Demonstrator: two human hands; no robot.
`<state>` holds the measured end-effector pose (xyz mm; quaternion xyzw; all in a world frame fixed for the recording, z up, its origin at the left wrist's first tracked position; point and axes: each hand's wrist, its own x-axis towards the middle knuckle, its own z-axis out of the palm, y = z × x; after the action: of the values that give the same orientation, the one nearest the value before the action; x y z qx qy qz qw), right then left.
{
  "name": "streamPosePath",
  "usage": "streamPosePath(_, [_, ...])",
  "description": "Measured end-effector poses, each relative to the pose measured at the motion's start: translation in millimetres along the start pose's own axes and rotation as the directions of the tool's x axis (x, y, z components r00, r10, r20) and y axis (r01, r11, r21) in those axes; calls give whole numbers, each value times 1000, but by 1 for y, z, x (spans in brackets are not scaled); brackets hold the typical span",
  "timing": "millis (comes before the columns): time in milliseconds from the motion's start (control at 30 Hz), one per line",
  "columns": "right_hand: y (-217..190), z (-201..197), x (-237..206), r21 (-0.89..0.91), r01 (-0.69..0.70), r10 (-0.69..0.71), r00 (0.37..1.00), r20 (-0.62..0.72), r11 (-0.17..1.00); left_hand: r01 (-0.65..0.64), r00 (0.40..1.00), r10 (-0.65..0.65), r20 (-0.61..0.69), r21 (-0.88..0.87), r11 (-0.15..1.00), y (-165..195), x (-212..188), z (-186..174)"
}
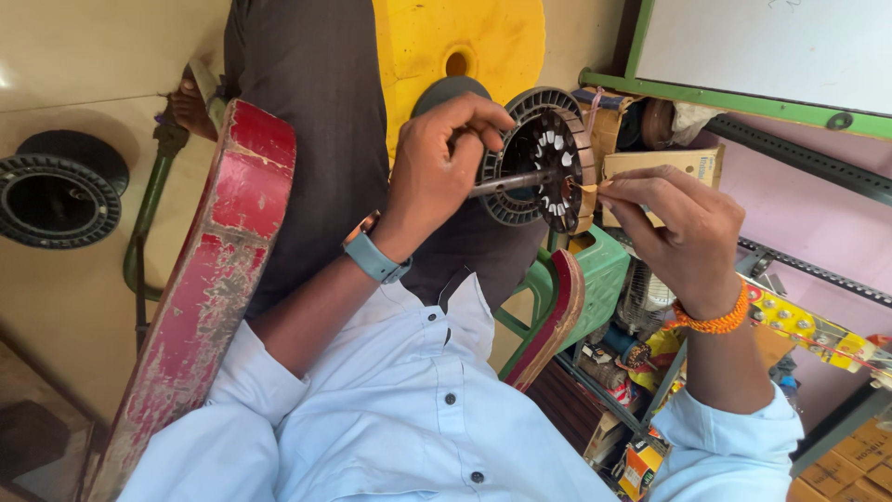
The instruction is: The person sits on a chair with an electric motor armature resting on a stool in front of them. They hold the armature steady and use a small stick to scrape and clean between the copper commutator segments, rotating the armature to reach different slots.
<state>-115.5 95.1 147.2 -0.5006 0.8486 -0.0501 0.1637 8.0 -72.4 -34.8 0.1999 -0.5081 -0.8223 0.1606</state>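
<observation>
The left hand (441, 158) is clenched around the metal shaft (509, 183) of a round motor stator (553, 167), holding it up before the person's chest; the right hand (674, 223) pinches a small tan slip (589, 187) between thumb and forefinger, its tip touching the stator's slotted rim (the slots show white inserts); a blue watch (374, 256) sits on the left wrist, an orange bead bracelet (714, 321) on the right; a worn red wheel (204, 288) stands at the left.

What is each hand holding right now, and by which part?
The left hand grips the motor stator's metal shaft at its near end. The right hand pinches a small tan strip at the stator's slots.
</observation>
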Motion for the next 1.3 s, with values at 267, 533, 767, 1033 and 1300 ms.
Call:
streamPosePath(267, [15,10,-6,69,34,-27,995,-95,997,-107,980,101,172,27,994,12,-9,8])
streamPosePath(533, [29,10,-1,74,113,-106,990,-96,991,-68,968,55,247,47,997,22,-11,19])
streamPosePath(767, [32,17,3,173,44,-25,993,-114,984,-59,955,49,294,27,998,25,-16,29])
streamPosePath(1033, [26,19,5,149,-56,69,994,-82,987,-365,930,331,160,302,881,19,-23,53])
streamPosePath(1300, [31,14,12,347,-263,262,964,50,900,-394,919,374,127,314,863,7,-15,63])
